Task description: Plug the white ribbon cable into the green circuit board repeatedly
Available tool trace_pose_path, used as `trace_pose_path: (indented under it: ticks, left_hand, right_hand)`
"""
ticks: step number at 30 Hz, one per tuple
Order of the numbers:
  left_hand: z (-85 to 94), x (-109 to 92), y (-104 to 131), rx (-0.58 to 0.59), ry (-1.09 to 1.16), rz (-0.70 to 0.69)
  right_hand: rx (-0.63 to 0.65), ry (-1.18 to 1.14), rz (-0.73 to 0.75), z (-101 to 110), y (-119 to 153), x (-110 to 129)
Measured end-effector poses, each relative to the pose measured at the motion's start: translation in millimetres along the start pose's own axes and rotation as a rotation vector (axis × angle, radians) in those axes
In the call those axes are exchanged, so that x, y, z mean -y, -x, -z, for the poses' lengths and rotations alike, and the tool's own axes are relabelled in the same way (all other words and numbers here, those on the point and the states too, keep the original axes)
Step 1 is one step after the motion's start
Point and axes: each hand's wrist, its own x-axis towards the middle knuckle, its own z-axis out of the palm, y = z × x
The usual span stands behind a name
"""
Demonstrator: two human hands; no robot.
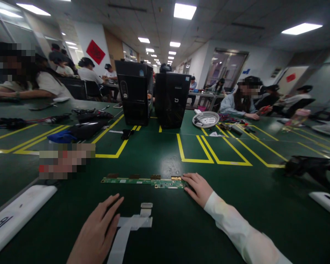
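A long, narrow green circuit board lies crosswise on the green table, with several brown-gold flex tabs along its far edge. At its right end, my right hand has thumb and fingers closed around the end of the board. My left hand is open, palm down, its fingers stretched out. Just to its right, a white flat ribbon cable with a connector at its far end lies on the table. The left thumb is close beside the cable; whether it touches cannot be made out.
Two black computer towers stand across the table, beside a white basket. Yellow tape lines mark the green tabletop. White cases lie at left and right. Dark cables and a black bag sit farther out. Other people sit around.
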Motion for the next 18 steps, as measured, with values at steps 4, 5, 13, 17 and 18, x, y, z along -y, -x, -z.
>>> trace_pose_path:
  ticks: [4,5,13,17,18]
  left_hand:
    - [3.8,-9.8,0.9,0.056,0.023,-0.333]
    - [4.6,-11.5,0.9,0.07,0.029,-0.394]
    - [4.8,-12.9,1.2,0.096,0.07,-0.489]
    - [3.3,-12.1,1.2,0.1,0.025,-0.495]
    - [3.3,-12.2,1.0,0.101,0.022,-0.497]
  right_hand:
    - [0.018,-0.004,-0.021,1.7,-0.1,2.3]
    - [0.023,-0.006,-0.026,2.0,0.0,2.8]
    - [0.111,0.002,-0.053,8.5,-0.3,7.3]
    - [0.143,0.001,-0.068,11.7,-0.4,9.3]
    - [0.145,0.003,-0.075,11.9,-0.2,9.4]
